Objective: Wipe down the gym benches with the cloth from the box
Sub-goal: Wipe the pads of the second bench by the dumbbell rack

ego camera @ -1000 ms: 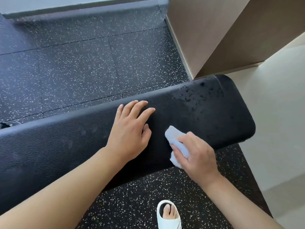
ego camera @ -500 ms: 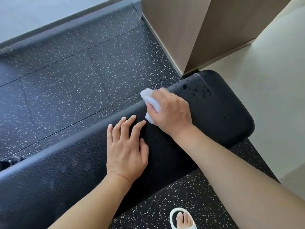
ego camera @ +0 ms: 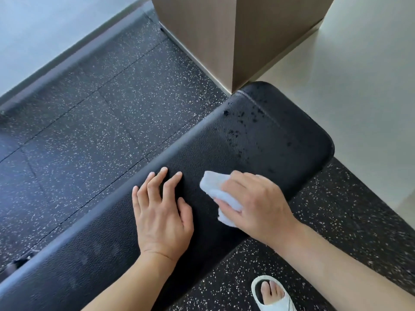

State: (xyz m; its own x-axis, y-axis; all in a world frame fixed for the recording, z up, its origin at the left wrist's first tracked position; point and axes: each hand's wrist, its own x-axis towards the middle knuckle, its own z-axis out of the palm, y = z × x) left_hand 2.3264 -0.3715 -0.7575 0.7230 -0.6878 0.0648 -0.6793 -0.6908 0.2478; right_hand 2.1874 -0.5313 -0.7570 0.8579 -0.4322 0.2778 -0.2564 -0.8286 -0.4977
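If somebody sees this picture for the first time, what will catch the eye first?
First the white cloth, which the right hand grips and presses on the black bench pad, bright against the dark surface. Next the left hand, lying flat with spread fingers on the pad beside it. Dark droplets speckle the pad's far end, near the brown column.

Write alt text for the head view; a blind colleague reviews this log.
A right hand presses a white cloth onto a black padded bench, left hand flat beside it. Dark droplets speckle the bench's far end.
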